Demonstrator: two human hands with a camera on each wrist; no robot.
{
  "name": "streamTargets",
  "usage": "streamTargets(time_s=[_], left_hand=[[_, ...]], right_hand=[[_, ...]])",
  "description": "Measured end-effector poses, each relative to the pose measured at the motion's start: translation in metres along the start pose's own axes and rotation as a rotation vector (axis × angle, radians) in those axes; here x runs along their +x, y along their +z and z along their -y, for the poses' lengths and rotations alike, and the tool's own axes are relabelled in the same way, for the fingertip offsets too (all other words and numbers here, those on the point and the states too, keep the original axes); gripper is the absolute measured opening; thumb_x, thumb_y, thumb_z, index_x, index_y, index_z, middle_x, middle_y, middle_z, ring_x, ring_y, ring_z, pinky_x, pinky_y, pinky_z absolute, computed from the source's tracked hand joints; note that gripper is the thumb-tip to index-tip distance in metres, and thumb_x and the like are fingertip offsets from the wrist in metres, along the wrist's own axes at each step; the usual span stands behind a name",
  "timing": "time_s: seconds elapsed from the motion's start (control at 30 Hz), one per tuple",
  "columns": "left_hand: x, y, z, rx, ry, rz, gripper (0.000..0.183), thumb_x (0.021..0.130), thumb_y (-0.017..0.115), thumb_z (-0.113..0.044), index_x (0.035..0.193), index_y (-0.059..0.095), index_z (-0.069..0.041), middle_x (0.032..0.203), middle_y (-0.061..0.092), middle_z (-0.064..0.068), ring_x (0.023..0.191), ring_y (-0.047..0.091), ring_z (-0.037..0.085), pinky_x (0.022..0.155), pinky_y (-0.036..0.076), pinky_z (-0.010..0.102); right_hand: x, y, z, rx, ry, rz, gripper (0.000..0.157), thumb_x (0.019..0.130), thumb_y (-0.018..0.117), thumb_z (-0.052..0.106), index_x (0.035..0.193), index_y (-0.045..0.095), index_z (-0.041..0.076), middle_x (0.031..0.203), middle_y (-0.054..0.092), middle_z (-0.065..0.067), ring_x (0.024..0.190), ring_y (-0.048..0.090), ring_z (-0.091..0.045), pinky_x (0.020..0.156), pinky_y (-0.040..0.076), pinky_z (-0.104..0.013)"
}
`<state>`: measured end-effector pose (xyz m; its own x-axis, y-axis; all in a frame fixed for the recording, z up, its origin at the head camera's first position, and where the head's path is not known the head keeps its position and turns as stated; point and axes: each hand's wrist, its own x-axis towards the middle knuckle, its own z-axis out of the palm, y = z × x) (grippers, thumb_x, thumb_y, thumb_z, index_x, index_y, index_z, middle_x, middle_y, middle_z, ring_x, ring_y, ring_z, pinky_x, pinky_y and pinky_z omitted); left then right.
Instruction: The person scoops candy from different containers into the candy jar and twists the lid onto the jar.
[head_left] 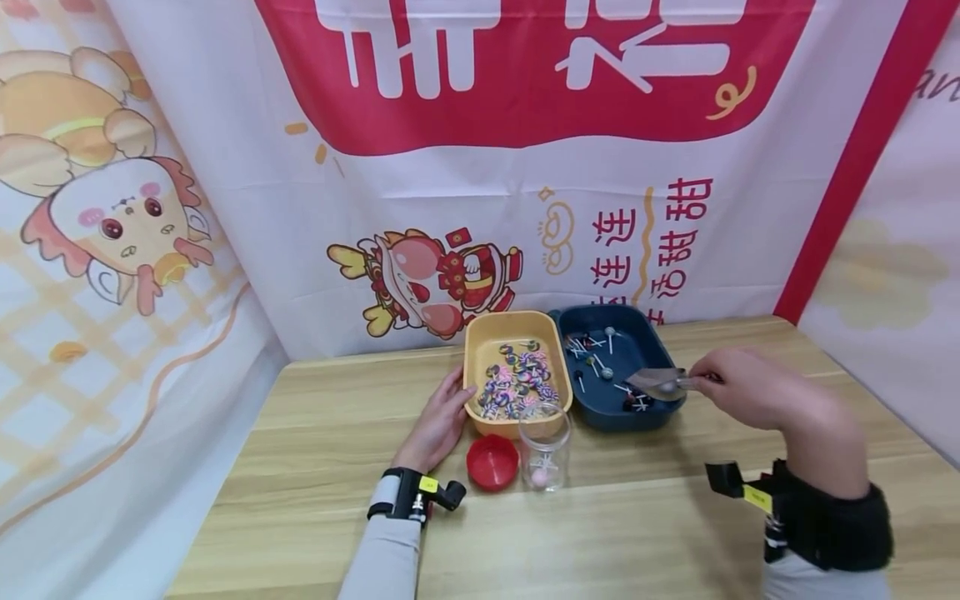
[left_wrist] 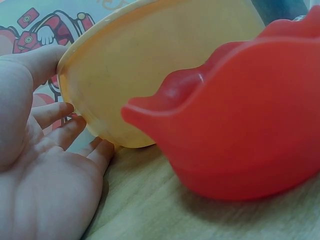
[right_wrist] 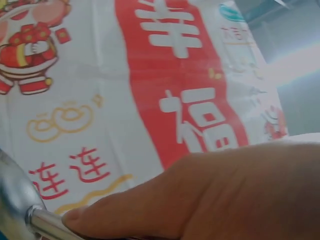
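My left hand (head_left: 442,421) touches the left side of a yellow bin (head_left: 477,342), its fingers lying loosely against the outer wall and the thumb at the rim. Small, colourful swirl-patterned candies (head_left: 517,383) cover much of that bin's floor. My right hand (head_left: 757,387) grips the handle of a metal scoop (head_left: 656,383), whose blade is over the right part of a dark blue bin (head_left: 622,417). Several small lollipops (head_left: 603,371) lie in the blue bin. In the right wrist view, the thumb presses along the scoop's handle (right_wrist: 52,224).
A red wavy-rimmed bowl (head_left: 492,462) stands in front of the yellow bin, close to my left wrist. Beside it is a clear jar (head_left: 545,450) with a pink ball-shaped piece inside. Printed cloth (head_left: 420,183) hangs behind the wooden table (head_left: 600,542).
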<state>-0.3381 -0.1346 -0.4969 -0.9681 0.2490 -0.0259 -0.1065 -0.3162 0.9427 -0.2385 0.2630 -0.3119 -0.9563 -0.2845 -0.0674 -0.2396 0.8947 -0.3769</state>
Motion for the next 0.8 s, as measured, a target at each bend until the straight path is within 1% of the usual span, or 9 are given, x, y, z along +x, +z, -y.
streamTargets(time_s=[0.13,0.27,0.37,0.43,0.5,0.57,0.67,0.8], left_hand=[[0.0,-0.002,-0.004,0.001,0.021,0.016,0.069,0.105,0.055,-0.015,0.164,0.019,-0.013,0.17,0.017,0.01,0.154,0.025,0.027,0.127,0.021,0.04],[0.001,-0.002,-0.004,-0.006,0.019,0.021,0.069,0.106,0.054,-0.014,0.164,0.018,-0.012,0.171,0.016,0.011,0.155,0.023,0.027,0.128,0.02,0.04],[0.0,-0.002,-0.003,-0.008,0.001,0.004,0.067,0.106,0.053,-0.013,0.164,0.019,-0.013,0.171,0.016,0.01,0.155,0.024,0.026,0.127,0.021,0.039],[-0.001,-0.002,-0.002,-0.008,-0.003,0.003,0.067,0.106,0.052,-0.013,0.164,0.019,-0.013,0.171,0.016,0.01,0.154,0.024,0.026,0.127,0.021,0.039],[-0.001,-0.002,-0.002,-0.003,-0.01,0.002,0.066,0.106,0.052,-0.014,0.164,0.02,-0.014,0.171,0.017,0.01,0.154,0.025,0.026,0.127,0.022,0.039],[-0.001,-0.001,-0.002,-0.001,-0.011,0.002,0.066,0.106,0.053,-0.014,0.164,0.021,-0.015,0.17,0.017,0.01,0.154,0.025,0.025,0.127,0.022,0.039],[-0.001,-0.001,-0.001,-0.001,-0.008,0.003,0.066,0.106,0.053,-0.015,0.164,0.021,-0.016,0.17,0.018,0.009,0.154,0.025,0.025,0.127,0.023,0.038],[-0.001,-0.001,0.0,-0.004,0.004,0.012,0.066,0.106,0.051,-0.013,0.164,0.018,-0.014,0.171,0.016,0.01,0.155,0.024,0.026,0.127,0.021,0.039]], right_hand=[[0.013,0.004,0.006,0.021,0.014,0.042,0.019,0.1,0.063,0.011,0.099,0.076,-0.003,0.08,0.059,-0.006,0.073,0.049,-0.021,0.062,0.043,-0.032],[0.03,0.013,0.012,-0.009,0.02,0.057,0.021,0.1,0.06,0.01,0.095,0.075,-0.003,0.078,0.058,-0.006,0.071,0.051,-0.022,0.061,0.044,-0.032],[0.043,0.025,0.018,-0.043,0.023,0.046,0.024,0.101,0.055,0.007,0.086,0.071,-0.002,0.075,0.057,-0.007,0.069,0.052,-0.022,0.06,0.044,-0.032],[0.051,0.034,0.022,-0.046,0.039,0.05,0.023,0.1,0.052,0.005,0.083,0.066,0.0,0.075,0.055,-0.007,0.068,0.052,-0.022,0.059,0.044,-0.032],[0.058,0.041,0.025,-0.047,0.057,0.043,0.018,0.097,0.051,0.003,0.084,0.062,-0.002,0.077,0.056,-0.009,0.069,0.053,-0.024,0.061,0.047,-0.034],[0.065,0.047,0.026,-0.047,0.092,0.043,0.014,0.096,0.051,0.002,0.09,0.061,-0.005,0.081,0.058,-0.012,0.073,0.055,-0.026,0.064,0.049,-0.037],[0.075,0.055,0.027,-0.043,0.159,0.036,0.015,0.096,0.052,0.002,0.099,0.062,-0.009,0.086,0.061,-0.015,0.075,0.057,-0.028,0.066,0.051,-0.037],[0.085,0.064,0.023,-0.008,0.238,0.027,0.016,0.099,0.051,0.002,0.101,0.062,-0.009,0.084,0.06,-0.015,0.073,0.058,-0.028,0.062,0.05,-0.033]])
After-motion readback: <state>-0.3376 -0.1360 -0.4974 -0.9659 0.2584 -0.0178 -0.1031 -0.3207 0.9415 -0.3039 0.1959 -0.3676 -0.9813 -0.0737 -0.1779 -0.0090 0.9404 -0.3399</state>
